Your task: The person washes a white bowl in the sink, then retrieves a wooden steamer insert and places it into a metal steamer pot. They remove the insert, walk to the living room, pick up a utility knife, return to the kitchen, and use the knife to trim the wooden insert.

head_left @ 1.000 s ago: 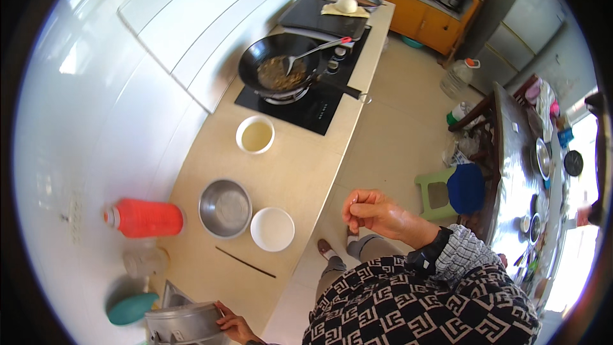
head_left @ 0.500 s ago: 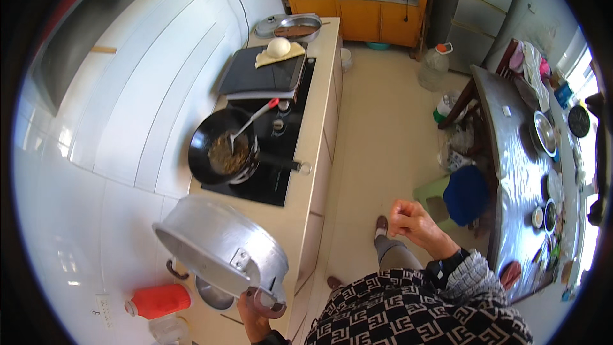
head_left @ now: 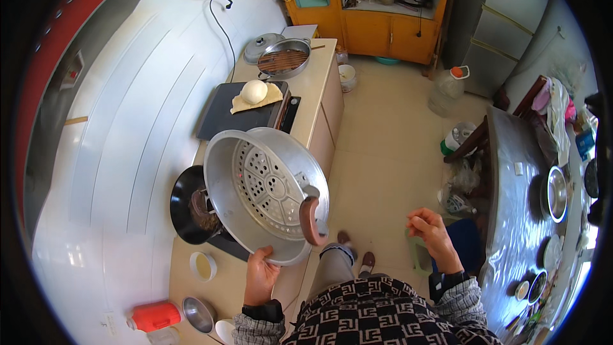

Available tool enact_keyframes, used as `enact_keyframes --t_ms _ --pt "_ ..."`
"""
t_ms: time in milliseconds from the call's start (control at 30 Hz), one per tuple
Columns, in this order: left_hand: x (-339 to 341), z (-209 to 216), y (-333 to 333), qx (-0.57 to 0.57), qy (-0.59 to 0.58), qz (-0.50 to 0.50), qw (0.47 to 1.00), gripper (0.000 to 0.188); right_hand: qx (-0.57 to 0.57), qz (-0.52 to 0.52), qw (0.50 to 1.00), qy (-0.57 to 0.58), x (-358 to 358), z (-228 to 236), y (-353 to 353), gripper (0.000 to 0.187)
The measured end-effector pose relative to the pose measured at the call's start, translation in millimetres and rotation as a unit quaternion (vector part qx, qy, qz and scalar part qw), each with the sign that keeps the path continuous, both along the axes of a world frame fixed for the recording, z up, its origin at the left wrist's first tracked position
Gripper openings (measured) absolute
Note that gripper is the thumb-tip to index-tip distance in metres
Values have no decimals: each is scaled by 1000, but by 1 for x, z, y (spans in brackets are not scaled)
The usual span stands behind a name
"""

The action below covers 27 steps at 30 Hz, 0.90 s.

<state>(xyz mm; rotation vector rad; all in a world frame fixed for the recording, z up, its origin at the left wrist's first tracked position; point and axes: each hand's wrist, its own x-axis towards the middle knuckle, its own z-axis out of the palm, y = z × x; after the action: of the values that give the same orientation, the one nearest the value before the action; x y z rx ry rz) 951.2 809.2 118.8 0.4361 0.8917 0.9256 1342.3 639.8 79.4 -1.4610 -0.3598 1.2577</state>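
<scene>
My left hand (head_left: 260, 276) grips the lower rim of an aluminium steamer tier (head_left: 230, 172), thumb on the inner wall. The tier is tilted so its perforated bottom shows, and one brown side handle (head_left: 309, 220) faces right. It hangs over the counter edge and covers much of the stove. Behind it, the black wok (head_left: 184, 211) shows only its left part, with dark food in it. My right hand (head_left: 434, 236) is held out over the floor near the table, fingers curled in, with nothing visible in them.
On the counter stand a white bowl (head_left: 203, 266), a metal bowl (head_left: 199, 314) and a red jug (head_left: 154, 316). Farther off, a dough ball (head_left: 254, 92) rests on a cloth near a metal pan (head_left: 300, 64). A table (head_left: 511, 217) and a large water bottle (head_left: 448, 92) are at right.
The steamer tier has risen and moved right and away, turning so its perforated inside shows. My left hand has shifted from its handle to its rim. My right hand has moved slightly right.
</scene>
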Motion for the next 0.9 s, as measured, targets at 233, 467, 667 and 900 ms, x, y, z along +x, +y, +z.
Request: enact_keyframes --t_ms 233,467,667,900 --pt "85 -32 130 90 -49 78 992 41 37 120 989 -78 79 -24 165 21" --pt "128 -65 274 13 -67 207 976 30 -44 62 994 -77 169 -12 287 20" --pt "133 -72 334 20 -41 293 955 24 -41 158 976 -146 213 -29 420 21" --pt "149 -83 346 12 40 394 918 36 137 323 838 -417 196 -65 653 33"
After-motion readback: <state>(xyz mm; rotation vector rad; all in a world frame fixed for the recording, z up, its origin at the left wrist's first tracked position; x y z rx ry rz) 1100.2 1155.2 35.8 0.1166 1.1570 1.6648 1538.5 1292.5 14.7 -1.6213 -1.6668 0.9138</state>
